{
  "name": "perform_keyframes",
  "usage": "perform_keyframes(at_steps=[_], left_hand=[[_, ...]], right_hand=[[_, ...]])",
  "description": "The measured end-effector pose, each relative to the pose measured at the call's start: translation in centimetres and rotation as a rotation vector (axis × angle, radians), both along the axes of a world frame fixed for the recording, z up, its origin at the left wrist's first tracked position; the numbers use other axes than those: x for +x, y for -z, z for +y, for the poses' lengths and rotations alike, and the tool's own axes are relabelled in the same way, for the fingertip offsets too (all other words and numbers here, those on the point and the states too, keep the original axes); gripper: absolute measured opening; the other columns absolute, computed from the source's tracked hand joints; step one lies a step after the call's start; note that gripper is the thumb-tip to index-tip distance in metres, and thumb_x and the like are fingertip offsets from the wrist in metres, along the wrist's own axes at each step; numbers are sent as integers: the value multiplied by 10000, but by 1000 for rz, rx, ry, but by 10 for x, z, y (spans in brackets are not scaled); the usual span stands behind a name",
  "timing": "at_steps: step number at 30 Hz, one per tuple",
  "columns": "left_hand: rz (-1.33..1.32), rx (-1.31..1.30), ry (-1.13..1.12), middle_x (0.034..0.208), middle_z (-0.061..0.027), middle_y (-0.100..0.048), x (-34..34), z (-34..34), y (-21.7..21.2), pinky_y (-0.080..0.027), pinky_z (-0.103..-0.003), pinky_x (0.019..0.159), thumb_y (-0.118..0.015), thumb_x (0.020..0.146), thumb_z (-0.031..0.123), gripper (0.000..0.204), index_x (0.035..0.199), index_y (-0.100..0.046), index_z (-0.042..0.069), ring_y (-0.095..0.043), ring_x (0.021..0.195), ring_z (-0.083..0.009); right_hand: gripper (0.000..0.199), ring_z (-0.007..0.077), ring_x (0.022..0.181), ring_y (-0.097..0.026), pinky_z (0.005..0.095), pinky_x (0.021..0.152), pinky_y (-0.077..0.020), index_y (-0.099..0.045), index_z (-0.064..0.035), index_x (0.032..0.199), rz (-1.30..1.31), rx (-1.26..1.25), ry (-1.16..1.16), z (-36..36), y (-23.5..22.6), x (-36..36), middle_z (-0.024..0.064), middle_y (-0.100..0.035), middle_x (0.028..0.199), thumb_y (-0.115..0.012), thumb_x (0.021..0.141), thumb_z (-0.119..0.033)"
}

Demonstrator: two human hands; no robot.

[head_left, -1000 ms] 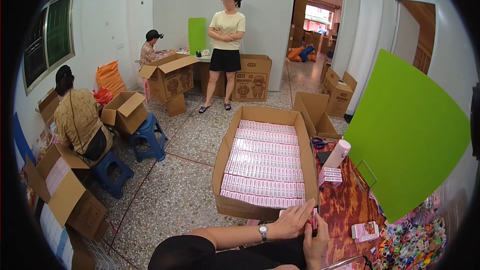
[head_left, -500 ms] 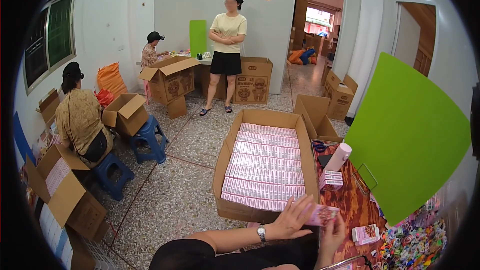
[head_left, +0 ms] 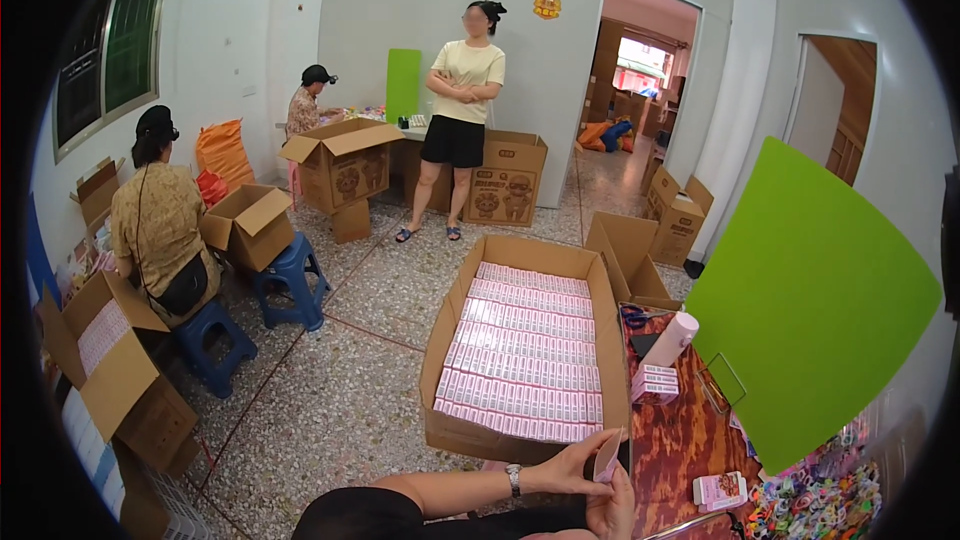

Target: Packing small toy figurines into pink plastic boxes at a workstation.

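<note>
Patterned table [head_left: 685, 430] and packed carton [head_left: 437, 424] stand within easy reach as your left hand [head_left: 568, 470] and right hand [head_left: 612, 512] pinch a partly hidden pink-and-tan box [head_left: 608, 456], apparently to steady it.

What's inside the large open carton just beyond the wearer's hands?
The carton holds close-packed rows of small pink-and-white boxes. Whatever lies beneath that visible layer, including the carton's floor, is covered.

Tiny print on the pink-and-white boxes [head_left: 520, 370] packed just past the hands [head_left: 565, 468], way too small to read tbh. Same with the little box stack [head_left: 655, 382] ahead-right. Big brown carton [head_left: 507, 188] far beyond has lettering above cartoon figures; yellow-orange wall sign [head_left: 546, 4] is a blur.
</note>
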State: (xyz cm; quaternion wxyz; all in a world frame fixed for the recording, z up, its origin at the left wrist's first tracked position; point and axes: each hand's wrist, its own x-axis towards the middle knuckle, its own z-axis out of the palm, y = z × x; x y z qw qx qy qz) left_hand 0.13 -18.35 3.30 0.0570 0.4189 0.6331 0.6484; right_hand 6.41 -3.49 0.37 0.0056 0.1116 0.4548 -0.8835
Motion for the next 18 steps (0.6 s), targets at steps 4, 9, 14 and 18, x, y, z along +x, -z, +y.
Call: perform_keyframes(at_steps=[4, 9, 14, 18], left_hand=[[-121, 0, -50, 1384, -151, -485, -11, -8, 19, -406, -393, 1109, -893, 760, 286, 1043, 1543, -250, 41, -484, 1306, -246], [-162, 387, -907, 1050, -93, -681, -123, -106, -49, -562, -347, 870, -674, 934, 90, 283, 1188, -578, 10, -672, 965, -204], [288, 967, -452, 1171, -119, -587, -66, -128, -201, -613, -371, 845, -773, 860, 90, 575, 1302, -412, 18, -660, 932, -212], [438, -68, -510, 1151, -128, -578, -31, -74, -108, -489, -399, 929, -953, 594, 211, 835, 1266, -473, 84, -577, 1182, -258]], right_hand=[[389, 171, 930, -674, 300, 743, -575, -510, -29, 1369, 6, -293, 88, -22, -14, 4, 132, -658, 1224, -552, 1055, -255], [389, 159, 741, -667, 290, 654, -567, -506, -64, 1379, -65, -149, 17, -31, -32, 9, 145, -698, 1106, -551, 1055, -274], [350, 148, 728, -658, 283, 642, -559, -541, -65, 1330, -77, -86, 21, -25, -19, 6, 111, -714, 1006, -551, 1055, -283], [459, 171, 856, -679, 309, 704, -565, -523, -75, 1367, -42, -48, -40, -32, -13, 3, 97, -696, 1103, -523, 1053, -410]])
